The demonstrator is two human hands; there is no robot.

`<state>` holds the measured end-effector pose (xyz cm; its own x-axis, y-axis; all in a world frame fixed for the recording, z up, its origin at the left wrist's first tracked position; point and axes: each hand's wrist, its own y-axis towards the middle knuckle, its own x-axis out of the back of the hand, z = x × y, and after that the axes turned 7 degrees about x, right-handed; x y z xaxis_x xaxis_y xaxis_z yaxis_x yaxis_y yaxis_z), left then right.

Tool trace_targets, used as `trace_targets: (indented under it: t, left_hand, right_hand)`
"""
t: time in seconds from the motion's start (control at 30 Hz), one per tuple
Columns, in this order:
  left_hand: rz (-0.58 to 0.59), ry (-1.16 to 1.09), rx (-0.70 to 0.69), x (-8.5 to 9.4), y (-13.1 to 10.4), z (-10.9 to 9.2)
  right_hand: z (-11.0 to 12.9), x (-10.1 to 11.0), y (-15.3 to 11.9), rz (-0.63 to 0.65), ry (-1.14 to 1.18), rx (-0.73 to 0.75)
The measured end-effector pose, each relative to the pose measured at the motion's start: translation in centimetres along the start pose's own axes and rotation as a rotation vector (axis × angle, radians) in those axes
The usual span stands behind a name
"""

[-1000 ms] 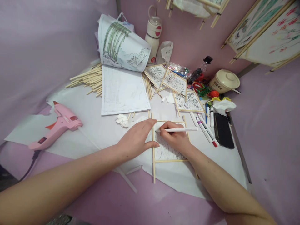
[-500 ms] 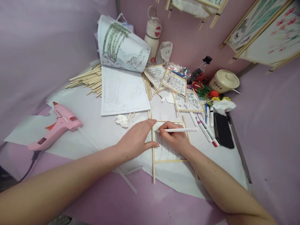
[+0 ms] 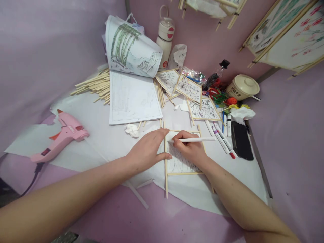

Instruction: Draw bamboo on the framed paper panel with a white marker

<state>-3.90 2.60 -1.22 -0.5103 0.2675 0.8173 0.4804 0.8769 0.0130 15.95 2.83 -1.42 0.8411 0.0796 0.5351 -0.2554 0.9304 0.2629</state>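
My right hand (image 3: 189, 147) is closed round a white pen (image 3: 197, 139), its tip at the upper left of a drawing (image 3: 177, 163) with thin dark lines. Light wooden sticks (image 3: 166, 179) frame that drawing on the table. My left hand (image 3: 149, 148) lies on the frame's left side, fingers stretched out and thumb apart, resting over the stick and the drawing's edge. Part of the drawing is hidden under my right hand.
A pink glue gun (image 3: 63, 135) lies at left. Behind are an open picture book (image 3: 134, 98), wooden sticks (image 3: 93, 86), a bottle (image 3: 164, 44) and framed drawings (image 3: 205, 109). Markers (image 3: 224, 141), a black phone (image 3: 242, 141) and a lidded bowl (image 3: 241, 87) are at right.
The pen and my right hand's fingers have shifted very slightly to the right. My left hand stays in place on the frame.
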Motion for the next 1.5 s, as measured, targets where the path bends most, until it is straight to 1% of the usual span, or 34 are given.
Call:
trace_targets:
  t: [0.13,0.77,0.93,1.07,1.5]
  left_hand:
    - [-0.001,0.001,0.004,0.05,0.01,-0.01]
    - [-0.001,-0.005,0.011,-0.07,-0.03,0.13]
    - [0.004,-0.008,0.013,0.0,-0.02,0.07]
    - [-0.001,-0.021,0.007,0.01,-0.03,0.11]
    - [0.001,0.005,0.014,-0.05,-0.07,0.12]
  right_hand:
    - [0.11,-0.02,0.06,0.023,0.006,0.005]
    - [0.42,0.13,0.01,0.06,0.014,0.014]
    - [0.22,0.15,-0.05,0.002,0.015,-0.016]
    - [0.24,0.14,0.02,0.015,0.01,-0.022]
    - [0.23,0.16,0.14,0.037,0.012,0.04]
